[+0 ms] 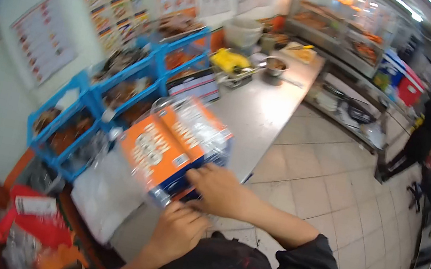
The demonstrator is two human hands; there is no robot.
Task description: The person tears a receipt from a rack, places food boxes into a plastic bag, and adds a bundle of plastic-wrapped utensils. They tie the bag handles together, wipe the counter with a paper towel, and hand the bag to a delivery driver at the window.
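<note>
Standing by the steel counter (pixel 266 109), I see the person bent over a shrink-wrapped pack (pixel 171 141) of orange and blue cartons. It lies tilted at the counter's near end, just beside the blue crates (pixel 120 86) and touching a white plastic bag (pixel 105 190).

The right hand (pixel 220 190) lies over the pack's near edge with its fingers curled down onto the wrap. The left hand (pixel 175 231) sits lower, fingers closed around the near corner.

To my eye a load like this handles best with the weight taken from beneath by one palm. The film looks slippery and may tear if pinched (the corner grip seems the weaker of the two). The top hand should only steady the pack.

As for writing, the cartons carry big white letters on orange, too blurred to read. The wall posters (pixel 118 2) show food pictures and an orange sheet, with no legible words.
</note>
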